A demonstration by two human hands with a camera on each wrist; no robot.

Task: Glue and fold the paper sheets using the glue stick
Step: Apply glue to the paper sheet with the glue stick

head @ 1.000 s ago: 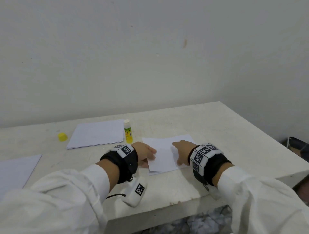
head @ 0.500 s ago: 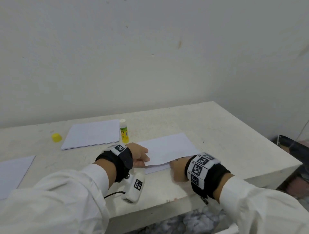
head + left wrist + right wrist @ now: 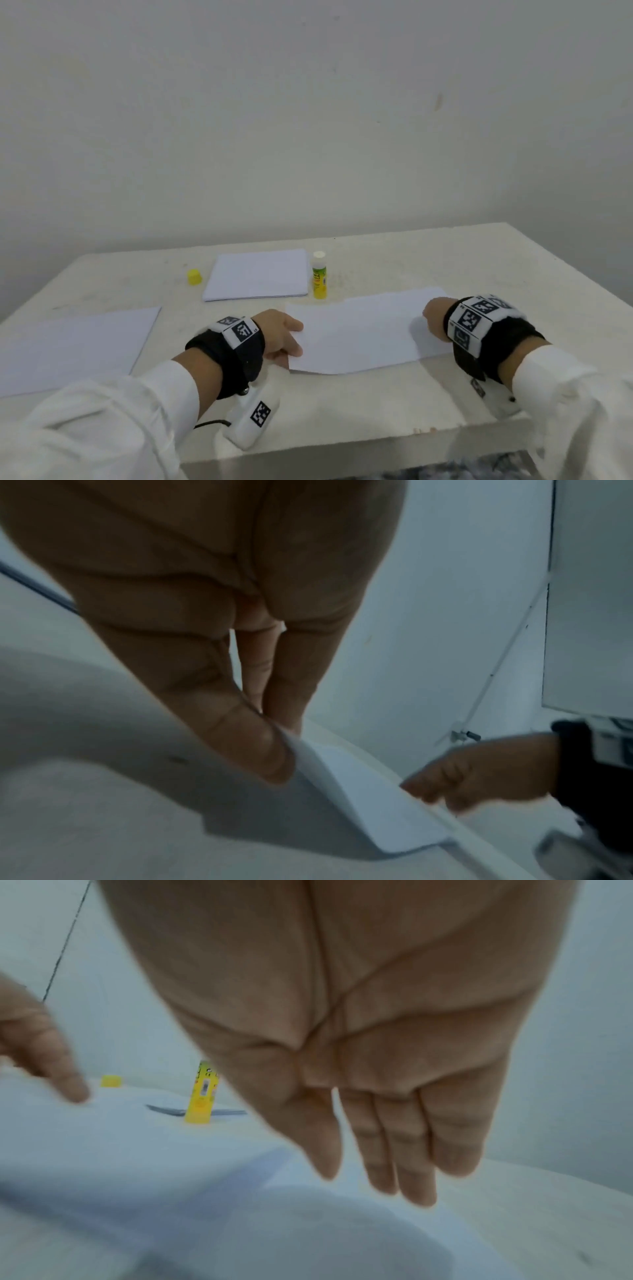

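Observation:
A white folded paper sheet (image 3: 356, 330) lies across the table's near middle. My left hand (image 3: 294, 342) pinches the sheet's left edge between thumb and fingers, which shows closely in the left wrist view (image 3: 284, 737) with the paper (image 3: 363, 791) running off to the right. At the sheet's right end, my right hand (image 3: 429, 313) has its fingers (image 3: 416, 1191) straight and close over the paper (image 3: 137, 1150). The yellow glue stick (image 3: 319, 279) stands uncapped behind the sheet, and its yellow cap (image 3: 194, 277) sits apart to the left.
A stack of white sheets (image 3: 257, 274) lies behind, between cap and glue stick. Another single sheet (image 3: 68, 346) lies at the near left. The table's front edge (image 3: 342, 448) runs just below my wrists, and a bare wall stands behind.
My hands have moved apart from the sheet's middle to its two ends. The sheet now lies long and wide across the table, and my right hand has swung out to the right.

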